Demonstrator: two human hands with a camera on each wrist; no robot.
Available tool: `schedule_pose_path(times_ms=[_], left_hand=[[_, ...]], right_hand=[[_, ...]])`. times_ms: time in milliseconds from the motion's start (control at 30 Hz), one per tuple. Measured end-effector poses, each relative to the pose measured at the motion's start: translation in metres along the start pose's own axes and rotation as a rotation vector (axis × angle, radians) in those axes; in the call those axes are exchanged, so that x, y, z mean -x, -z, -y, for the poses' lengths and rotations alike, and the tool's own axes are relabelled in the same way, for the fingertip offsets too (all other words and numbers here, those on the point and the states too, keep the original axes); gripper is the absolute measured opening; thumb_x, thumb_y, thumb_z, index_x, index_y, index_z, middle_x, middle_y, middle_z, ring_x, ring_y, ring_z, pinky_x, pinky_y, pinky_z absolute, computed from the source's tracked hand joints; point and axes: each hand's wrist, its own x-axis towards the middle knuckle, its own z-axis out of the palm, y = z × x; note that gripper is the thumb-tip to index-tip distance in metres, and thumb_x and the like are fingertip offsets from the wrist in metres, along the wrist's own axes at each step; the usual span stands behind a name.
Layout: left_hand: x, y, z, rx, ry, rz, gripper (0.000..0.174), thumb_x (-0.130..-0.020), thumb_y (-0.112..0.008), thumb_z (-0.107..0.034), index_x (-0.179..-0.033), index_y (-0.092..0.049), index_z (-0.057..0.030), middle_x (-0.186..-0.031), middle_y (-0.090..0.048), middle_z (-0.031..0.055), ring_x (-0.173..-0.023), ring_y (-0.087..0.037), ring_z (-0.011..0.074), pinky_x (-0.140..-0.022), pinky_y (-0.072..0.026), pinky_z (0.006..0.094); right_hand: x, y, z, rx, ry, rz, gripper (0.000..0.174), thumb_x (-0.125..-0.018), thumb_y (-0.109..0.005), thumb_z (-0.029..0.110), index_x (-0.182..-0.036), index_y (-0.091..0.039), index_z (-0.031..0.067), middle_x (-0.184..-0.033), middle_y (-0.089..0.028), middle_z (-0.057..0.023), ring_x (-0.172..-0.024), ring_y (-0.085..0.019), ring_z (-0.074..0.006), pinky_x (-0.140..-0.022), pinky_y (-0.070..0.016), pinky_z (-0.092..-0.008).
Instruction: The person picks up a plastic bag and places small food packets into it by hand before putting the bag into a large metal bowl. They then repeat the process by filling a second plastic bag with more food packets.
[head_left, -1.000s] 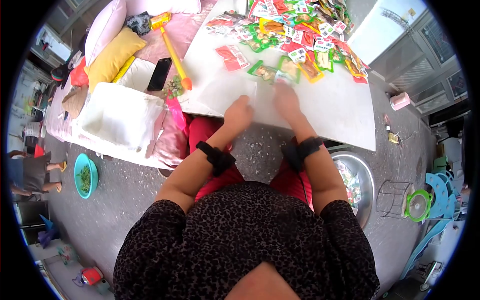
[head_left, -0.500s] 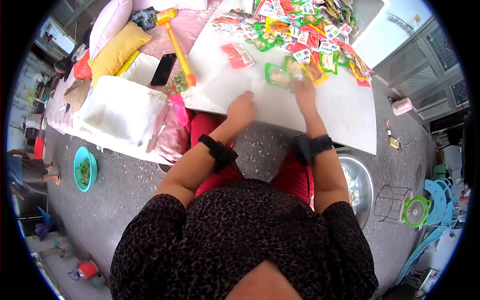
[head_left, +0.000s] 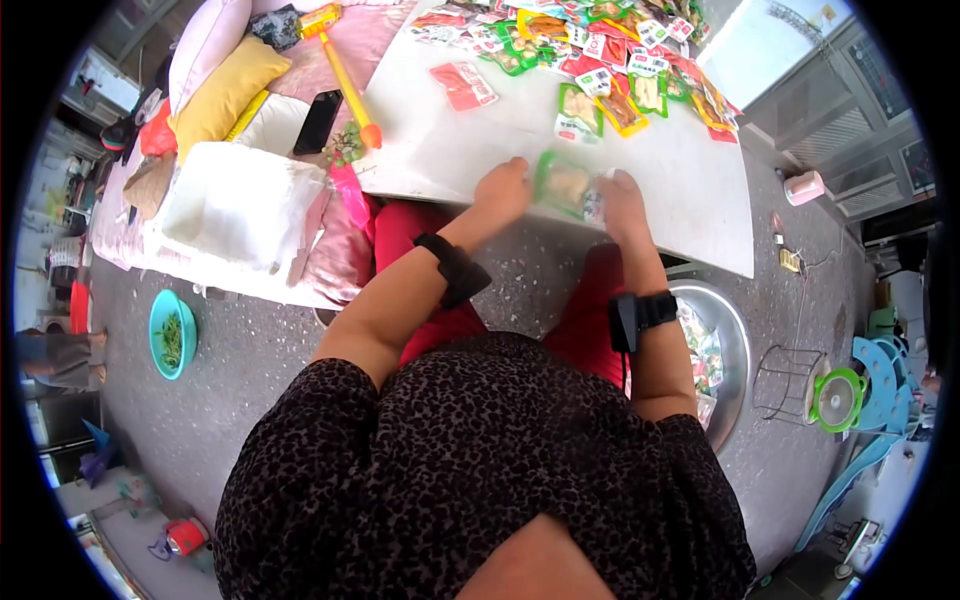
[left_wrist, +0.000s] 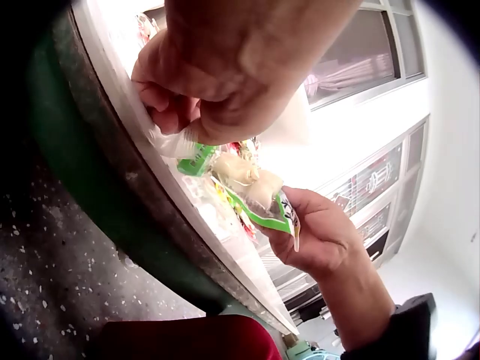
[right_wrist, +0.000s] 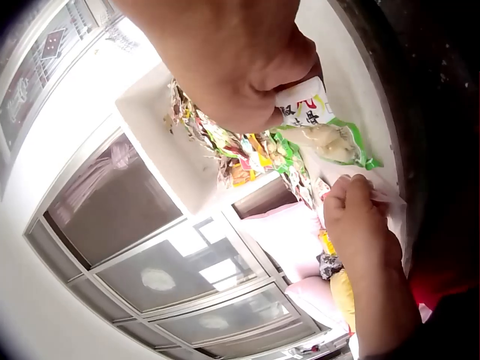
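Note:
My right hand (head_left: 625,208) grips the white printed end of a green-edged snack packet (head_left: 563,187), above the near part of the white table (head_left: 690,215). Pale food pieces show through the packet's clear window in the left wrist view. Just left of it, my left hand (head_left: 503,188) has its fingers curled, pinching a clear plastic bag (left_wrist: 174,142). The packet's free end points toward this hand and overlaps the clear plastic in the left wrist view. Another green packet (head_left: 580,112) and a red packet (head_left: 463,87) lie beyond the hands.
A heap of snack packets (head_left: 600,45) covers the table's far side. To the left, a white-lined box (head_left: 225,225), a phone (head_left: 318,122) and a yellow toy hammer (head_left: 345,85) lie on a pink bed. A metal basin (head_left: 738,350) with packets stands below the table's right side.
My right hand has reached out to the green packets, taken one and drawn it back toward my body. The left hand has shifted slightly right and away from my body.

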Motion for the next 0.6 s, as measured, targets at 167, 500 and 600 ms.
schedule_pose_path(times_ms=[167,500,600], left_hand=[[0.006,-0.004,-0.004,-0.012,-0.079,-0.021,0.018,-0.071,-0.043,-0.013,-0.085,-0.047,-0.0024,-0.08,-0.053,0.0179,-0.075,-0.052,0.0335,-0.064,-0.0407,0.0427],[0.008,-0.014,-0.009,-0.042,-0.163,-0.074,0.014,-0.073,-0.041,-0.012,-0.083,-0.049,-0.0062,-0.08,-0.052,0.0145,-0.075,-0.051,0.0319,-0.064,-0.0411,0.0416],[0.015,-0.002,-0.015,0.007,-0.203,-0.117,0.013,-0.072,-0.042,-0.012,-0.082,-0.049,-0.0071,-0.078,-0.052,0.0134,-0.076,-0.051,0.0309,-0.065,-0.0409,0.0412]], right_hand=[[0.005,-0.007,0.016,0.028,-0.163,0.043,0.006,-0.075,-0.048,0.003,-0.076,-0.05,-0.0025,-0.066,-0.052,-0.0065,-0.055,-0.052,-0.0139,-0.048,-0.0433,-0.0275],[-0.01,-0.037,-0.011,-0.3,-0.113,-0.006,0.009,-0.075,-0.047,0.003,-0.081,-0.049,-0.003,-0.07,-0.053,-0.0078,-0.058,-0.054,-0.0168,-0.05,-0.0453,-0.0284],[0.006,-0.042,0.021,0.266,-0.104,0.066,0.012,-0.075,-0.049,0.006,-0.085,-0.049,-0.0016,-0.07,-0.054,-0.0072,-0.058,-0.053,-0.0141,-0.044,-0.0429,-0.0254]])
